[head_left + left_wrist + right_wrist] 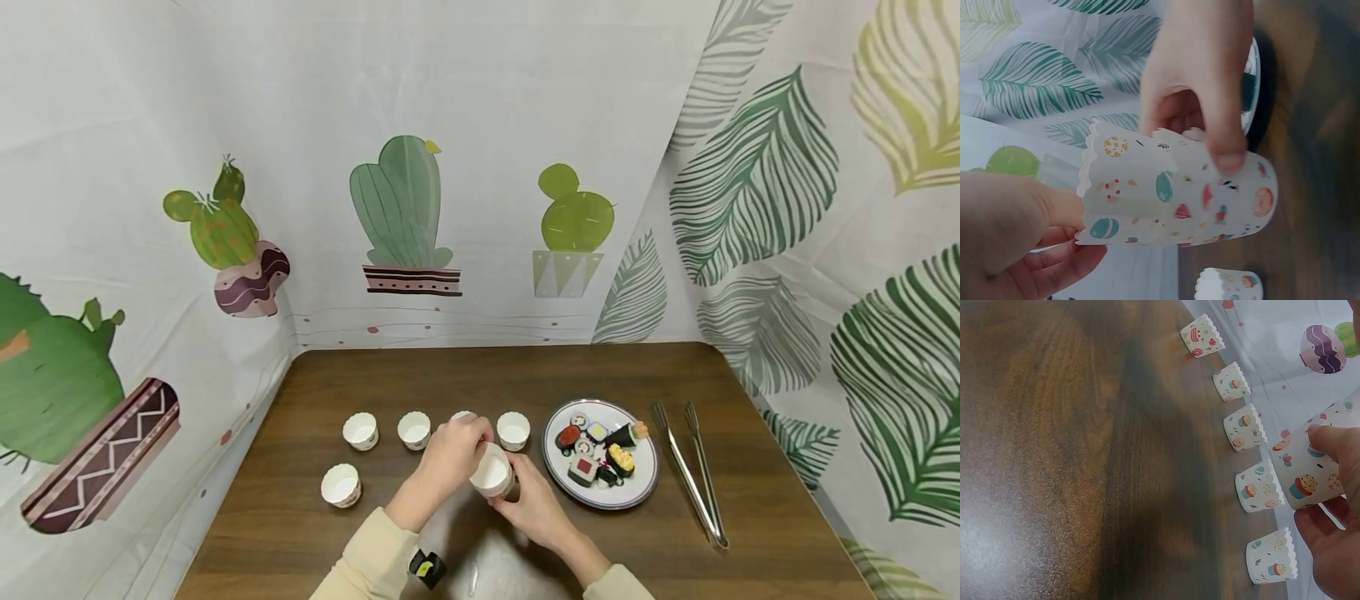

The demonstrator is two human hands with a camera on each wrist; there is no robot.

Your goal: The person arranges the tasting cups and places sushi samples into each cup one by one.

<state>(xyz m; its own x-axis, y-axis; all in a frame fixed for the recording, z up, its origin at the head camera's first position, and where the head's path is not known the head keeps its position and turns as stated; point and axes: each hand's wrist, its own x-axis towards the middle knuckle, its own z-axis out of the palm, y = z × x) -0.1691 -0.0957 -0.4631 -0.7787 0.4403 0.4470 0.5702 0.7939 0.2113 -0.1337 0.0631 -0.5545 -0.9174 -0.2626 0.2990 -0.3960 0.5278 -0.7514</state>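
Observation:
In front of me a stack of white paper baking cups (492,472), printed with cupcakes and macarons, is held between both hands. My right hand (536,500) grips the stack's lower part, its thumb (1229,159) pressed on the printed side. At the scalloped rim, the fingers of my left hand (1016,231) pinch the uppermost cup; part of them is hidden by the paper. Cups nested in the stack show as overlapping scalloped edges. Single baking cups stand upright on the table, one (513,432) just beyond the hands and another (462,415) partly hidden by my left hand.
Further baking cups stand at the left, one (362,432) in the back row and one (342,486) nearer. Right of my hands is a white plate (637,493) bearing several sushi pieces (585,467). Metal tongs (693,479) lie beside it on the brown wooden table (757,517).

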